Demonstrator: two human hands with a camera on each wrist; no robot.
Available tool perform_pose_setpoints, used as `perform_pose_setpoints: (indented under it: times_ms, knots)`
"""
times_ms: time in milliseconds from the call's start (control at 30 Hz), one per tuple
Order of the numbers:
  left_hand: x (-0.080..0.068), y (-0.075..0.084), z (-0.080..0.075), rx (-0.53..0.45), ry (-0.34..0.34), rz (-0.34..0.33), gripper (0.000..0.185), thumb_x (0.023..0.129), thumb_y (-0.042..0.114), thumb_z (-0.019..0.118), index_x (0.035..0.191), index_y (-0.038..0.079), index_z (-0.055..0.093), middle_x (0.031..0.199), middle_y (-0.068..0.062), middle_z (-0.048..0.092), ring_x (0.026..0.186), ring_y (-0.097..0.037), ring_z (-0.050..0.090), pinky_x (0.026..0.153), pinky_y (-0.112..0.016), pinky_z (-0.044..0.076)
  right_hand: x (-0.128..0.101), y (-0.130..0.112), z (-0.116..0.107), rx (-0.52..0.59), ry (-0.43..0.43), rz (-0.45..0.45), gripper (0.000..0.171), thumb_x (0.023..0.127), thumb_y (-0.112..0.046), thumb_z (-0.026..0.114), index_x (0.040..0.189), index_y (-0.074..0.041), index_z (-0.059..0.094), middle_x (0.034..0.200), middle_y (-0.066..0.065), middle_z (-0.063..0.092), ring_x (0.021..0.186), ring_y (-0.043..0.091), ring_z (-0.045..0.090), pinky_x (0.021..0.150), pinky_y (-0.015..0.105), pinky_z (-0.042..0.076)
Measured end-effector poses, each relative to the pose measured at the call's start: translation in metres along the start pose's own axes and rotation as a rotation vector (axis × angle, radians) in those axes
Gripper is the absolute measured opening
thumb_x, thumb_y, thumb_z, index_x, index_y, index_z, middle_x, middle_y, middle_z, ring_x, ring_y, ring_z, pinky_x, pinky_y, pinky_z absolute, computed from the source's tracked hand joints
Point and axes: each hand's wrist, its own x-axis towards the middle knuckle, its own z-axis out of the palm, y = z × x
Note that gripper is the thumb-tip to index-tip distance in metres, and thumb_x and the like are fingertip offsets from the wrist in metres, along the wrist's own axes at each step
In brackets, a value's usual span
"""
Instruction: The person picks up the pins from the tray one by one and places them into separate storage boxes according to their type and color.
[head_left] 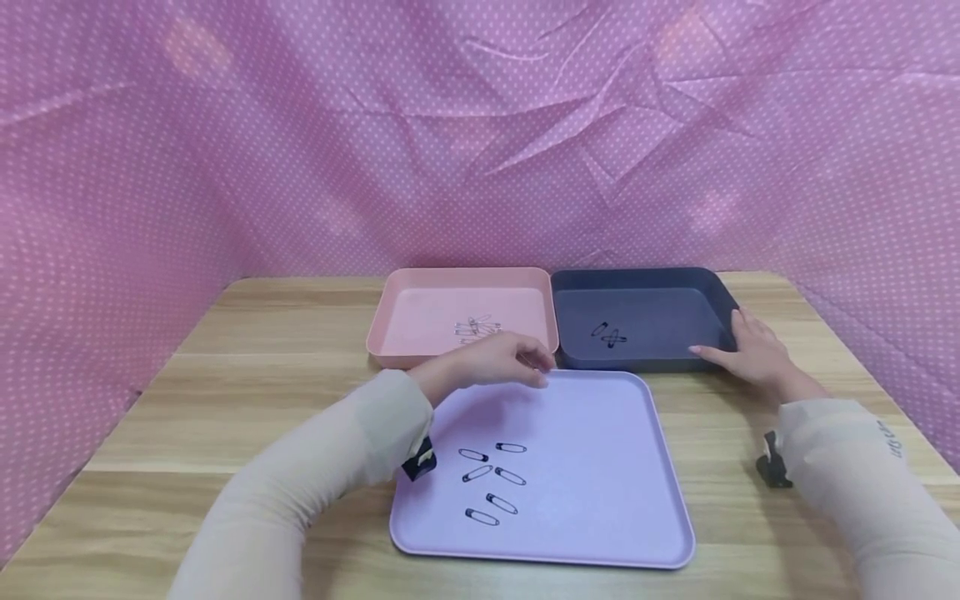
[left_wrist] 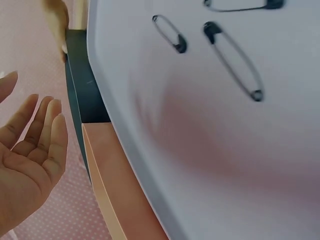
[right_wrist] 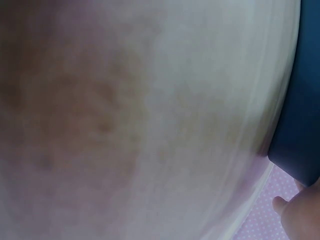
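Observation:
My left hand (head_left: 504,360) hovers over the far edge of a lilac tray (head_left: 600,467), close to the pink tray (head_left: 386,333). Its palm and loosely bent fingers hold nothing in the left wrist view. Several black-headed safety pins (head_left: 511,477) lie spread on the lilac tray, left of its middle. Over on the right, my right hand (head_left: 759,357) rests at the near right corner of the dark blue tray (head_left: 645,365), thumb along the front rim and fingers at the side. A few black safety pins (head_left: 613,338) sit inside that tray.
Silver safety pins (head_left: 477,328) lie in a pile in the pink tray, partly behind my left hand. The pink and dark trays stand side by side on the wooden table (head_left: 262,400), behind the lilac one. A pink dotted cloth (head_left: 480,150) hangs around the table.

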Motion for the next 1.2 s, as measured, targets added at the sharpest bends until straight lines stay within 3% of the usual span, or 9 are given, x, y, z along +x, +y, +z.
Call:
perform_pose_setpoints:
  times_ms: [500,667,800,1200]
  knots:
    - [-0.036,-0.017,0.009,-0.043,-0.046,-0.015,0.028,0.077,0.006,0.063,0.103,-0.001,0.058,0.098,-0.011,0.060,0.084,-0.013,0.056,0.073,-0.021,0.044,0.003,-0.002,0.001,-0.013,-0.006,-0.007,0.099,0.081,-0.053,0.046,0.127,0.019,-0.005,0.131,0.039,-0.006,0.119,0.052,-0.001,0.094,0.058,0.003]
    - [-0.040,-0.021,0.016,-0.055,-0.084,-0.027,0.027,0.076,0.006,0.063,0.101,-0.003,0.058,0.094,-0.011,0.060,0.081,-0.013,0.056,0.071,-0.020,0.044,0.002,-0.002,0.000,-0.009,-0.010,-0.004,0.100,0.081,-0.053,0.046,0.127,0.019,-0.005,0.131,0.039,-0.006,0.118,0.052,-0.002,0.094,0.058,0.002]
    - [-0.040,-0.024,0.022,-0.021,-0.095,-0.021,0.026,0.075,0.005,0.064,0.099,-0.002,0.059,0.090,-0.008,0.061,0.079,-0.010,0.055,0.070,-0.019,0.044,0.000,0.000,0.001,-0.010,-0.002,-0.005,0.100,0.081,-0.053,0.046,0.126,0.020,-0.004,0.131,0.039,-0.005,0.118,0.052,-0.001,0.094,0.058,0.002]
    - [-0.042,-0.028,0.031,0.075,-0.108,-0.082,0.022,0.073,0.006,0.066,0.094,0.003,0.060,0.086,-0.001,0.061,0.079,-0.009,0.054,0.071,-0.018,0.043,0.000,0.002,0.000,-0.006,-0.008,0.003,0.102,0.080,-0.056,0.045,0.127,0.019,-0.006,0.131,0.038,-0.006,0.119,0.051,-0.003,0.094,0.058,0.001]
